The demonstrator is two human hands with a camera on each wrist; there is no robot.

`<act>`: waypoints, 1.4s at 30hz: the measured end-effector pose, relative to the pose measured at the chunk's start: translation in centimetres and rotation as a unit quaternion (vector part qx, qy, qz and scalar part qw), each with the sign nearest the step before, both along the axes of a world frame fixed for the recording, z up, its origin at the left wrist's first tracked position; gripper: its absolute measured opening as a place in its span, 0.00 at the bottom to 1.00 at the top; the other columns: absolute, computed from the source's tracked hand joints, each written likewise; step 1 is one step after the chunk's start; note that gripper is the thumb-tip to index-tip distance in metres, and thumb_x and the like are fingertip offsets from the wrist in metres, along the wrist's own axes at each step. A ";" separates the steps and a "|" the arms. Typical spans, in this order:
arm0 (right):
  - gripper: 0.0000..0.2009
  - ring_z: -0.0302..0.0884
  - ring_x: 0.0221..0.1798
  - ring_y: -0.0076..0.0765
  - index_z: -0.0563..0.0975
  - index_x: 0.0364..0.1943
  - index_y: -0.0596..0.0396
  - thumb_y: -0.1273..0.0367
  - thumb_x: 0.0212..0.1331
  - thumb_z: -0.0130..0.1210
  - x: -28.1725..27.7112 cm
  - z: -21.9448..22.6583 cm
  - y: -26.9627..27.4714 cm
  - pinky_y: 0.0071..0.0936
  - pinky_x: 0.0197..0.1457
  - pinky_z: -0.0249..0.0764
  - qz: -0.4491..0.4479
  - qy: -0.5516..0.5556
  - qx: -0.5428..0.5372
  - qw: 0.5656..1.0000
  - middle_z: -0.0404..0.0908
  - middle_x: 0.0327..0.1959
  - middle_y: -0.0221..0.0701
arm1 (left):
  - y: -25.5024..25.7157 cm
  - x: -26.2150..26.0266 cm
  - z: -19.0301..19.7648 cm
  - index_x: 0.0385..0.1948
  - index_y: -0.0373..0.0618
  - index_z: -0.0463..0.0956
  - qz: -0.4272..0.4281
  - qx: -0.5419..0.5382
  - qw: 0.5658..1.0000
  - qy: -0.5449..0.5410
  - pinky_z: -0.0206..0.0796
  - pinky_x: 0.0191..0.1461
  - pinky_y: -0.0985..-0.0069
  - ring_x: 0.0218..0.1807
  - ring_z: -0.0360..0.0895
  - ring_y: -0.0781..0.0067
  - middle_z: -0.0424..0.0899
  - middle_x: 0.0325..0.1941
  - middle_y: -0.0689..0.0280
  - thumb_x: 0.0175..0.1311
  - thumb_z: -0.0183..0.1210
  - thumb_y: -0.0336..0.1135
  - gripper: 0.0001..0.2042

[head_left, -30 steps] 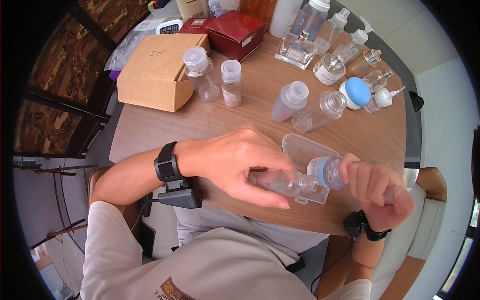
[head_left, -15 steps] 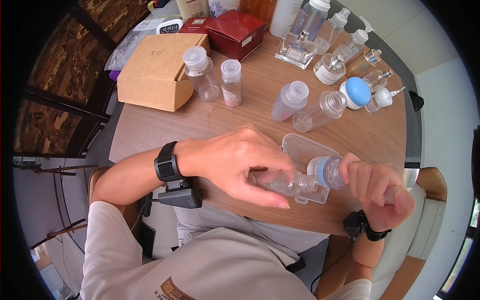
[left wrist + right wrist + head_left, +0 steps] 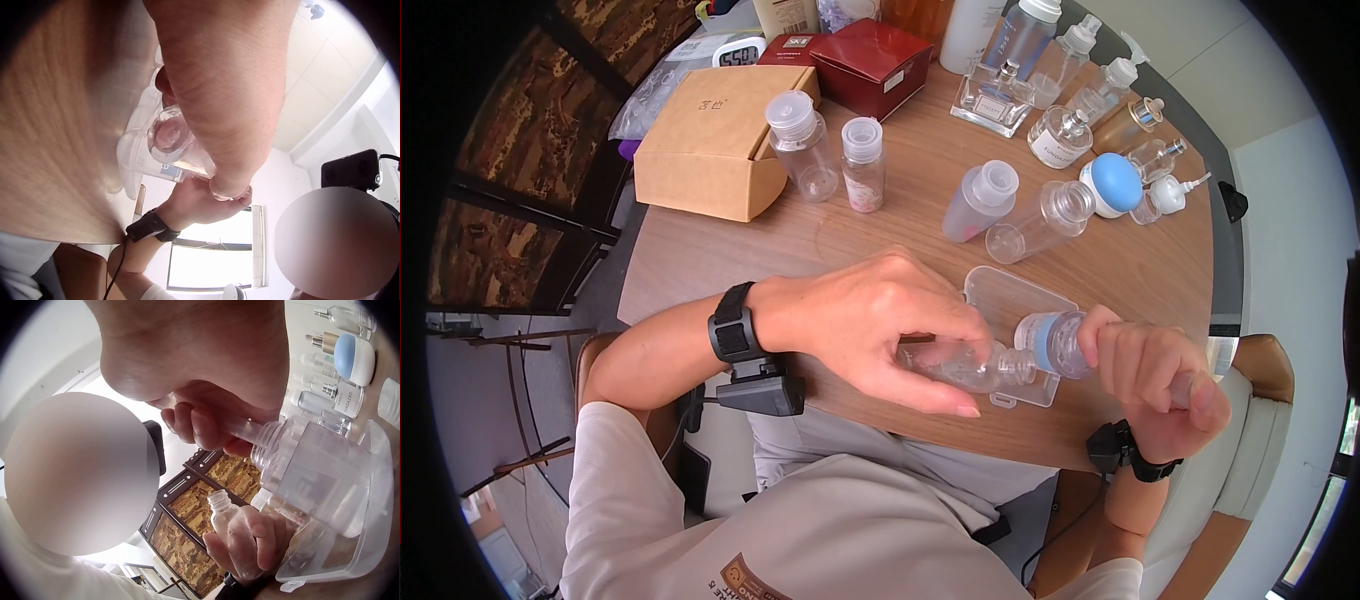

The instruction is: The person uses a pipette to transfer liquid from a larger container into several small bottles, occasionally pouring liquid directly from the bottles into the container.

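Dropper (image 3: pixel 245 429) is sitting in the blue-banded bottle (image 3: pixel 1055 342); my right hand (image 3: pixel 1152 358) is pinching it while my left hand (image 3: pixel 885 318) is wrapping fingers round a small bottle (image 3: pixel 992 372). I'm judging a slow, even squeeze best.

Surface (image 3: pixel 910 225): brown wood grain, and it's busy!
Clear tray (image 3: pixel 1000 290): right here, lying flat.
Frosted bottle (image 3: pixel 973 212): upright, just beyond the tray.
Uncapped bottle (image 3: pixel 1040 230): beyond the tray too.
Cardboard box (image 3: pixel 705 140): well off to the tray's left.
Dark-red box (image 3: pixel 875 62): far beyond the tray, leftward.
Blue-lidded jar (image 3: pixel 1112 187): beyond the tray, rightward!
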State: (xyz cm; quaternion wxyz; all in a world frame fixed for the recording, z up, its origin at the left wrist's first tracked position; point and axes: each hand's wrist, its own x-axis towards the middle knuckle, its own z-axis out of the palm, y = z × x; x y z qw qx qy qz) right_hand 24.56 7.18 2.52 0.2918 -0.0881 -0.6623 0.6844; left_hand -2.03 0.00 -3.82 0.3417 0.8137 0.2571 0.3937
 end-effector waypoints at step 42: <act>0.19 0.39 0.15 0.18 0.52 0.16 0.42 0.59 0.65 0.38 0.7 0.8 3.7 0.22 0.16 0.36 -0.047 0.322 -0.293 0.899 0.46 0.12 0.16 | 0.2 0.1 1.6 0.39 0.39 0.81 0.002 0.004 1.000 0.030 0.55 0.21 0.74 0.16 0.64 0.73 0.70 0.16 0.67 0.52 0.73 0.37 0.17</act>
